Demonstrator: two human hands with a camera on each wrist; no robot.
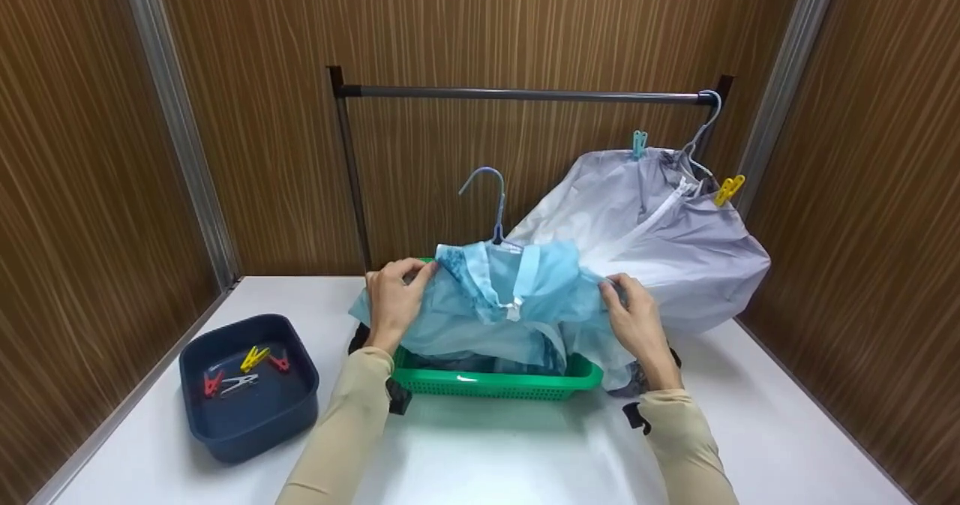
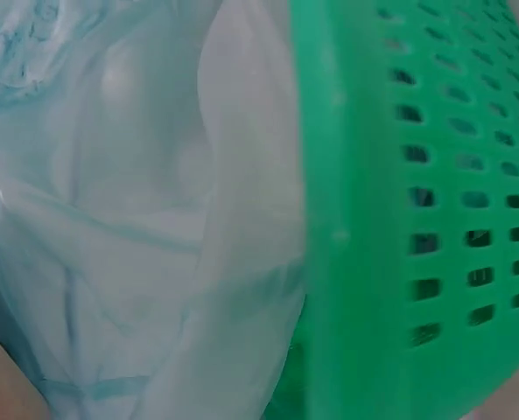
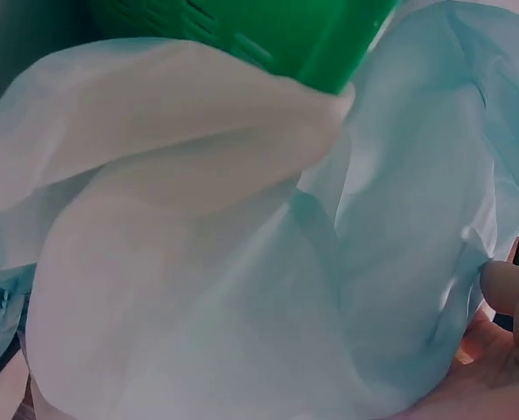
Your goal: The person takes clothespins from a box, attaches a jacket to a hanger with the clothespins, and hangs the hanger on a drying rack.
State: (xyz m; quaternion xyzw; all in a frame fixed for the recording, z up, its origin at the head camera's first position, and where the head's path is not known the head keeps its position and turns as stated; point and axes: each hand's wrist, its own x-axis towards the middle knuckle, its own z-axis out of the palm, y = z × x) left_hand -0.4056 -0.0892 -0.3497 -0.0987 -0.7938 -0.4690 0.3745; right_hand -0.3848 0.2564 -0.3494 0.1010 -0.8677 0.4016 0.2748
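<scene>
A thin light-blue zip jacket (image 1: 555, 284) is spread over the green basket, a hanger (image 1: 500, 205) hook standing up out of its collar. On the left, my left hand (image 1: 395, 302) pinches the jacket's shoulder between thumb and fingers. My right hand (image 1: 637, 317) pinches the opposite shoulder. Pale fabric (image 2: 136, 262) drapes beside the basket wall in the left wrist view. In the right wrist view, the thumb presses on the jacket cloth (image 3: 399, 219). Most of the hanger is hidden inside the garment.
The green perforated basket (image 1: 487, 383) sits under the jacket. Behind it stands a rack with a dark rail (image 1: 525, 94). A pale lilac jacket (image 1: 645, 227) hangs at its right end, with blue and yellow clothespins (image 1: 724, 191). A navy tub (image 1: 259, 434) at left contains several clothespins.
</scene>
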